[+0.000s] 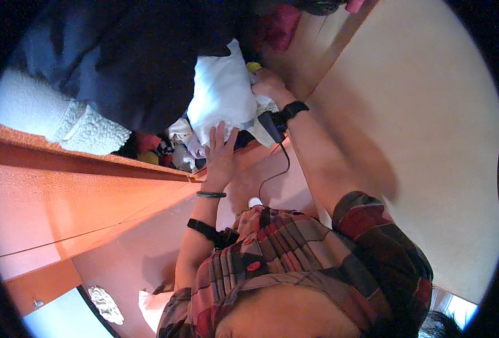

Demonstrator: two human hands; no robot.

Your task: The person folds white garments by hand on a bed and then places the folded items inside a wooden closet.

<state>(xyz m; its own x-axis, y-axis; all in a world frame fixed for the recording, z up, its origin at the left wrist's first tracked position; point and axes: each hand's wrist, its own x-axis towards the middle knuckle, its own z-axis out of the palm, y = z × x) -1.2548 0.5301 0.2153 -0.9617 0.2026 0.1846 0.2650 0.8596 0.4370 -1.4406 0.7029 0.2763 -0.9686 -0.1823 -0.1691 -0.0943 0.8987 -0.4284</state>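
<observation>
A plump white folded cloth (222, 93) lies on top of clothes inside a wooden wardrobe. My left hand (220, 158) presses its near end with the fingers spread. At the cloth's right side is my right hand (270, 86), its fingers bent and partly hidden, close to a small yellow item (253, 66). I cannot tell whether it grips anything. Under that wrist sits a pale patterned cloth (266, 103). Several rolled or crumpled garments (182, 143) are packed to the left of the white cloth.
Dark clothing (139, 55) hangs over the upper left, beside a fluffy white garment edge (93, 131). An orange wooden door (63, 198) stands at left and a pale panel (422, 126) at right. A black cable (288, 158) dangles from a device (271, 126) by my right wrist.
</observation>
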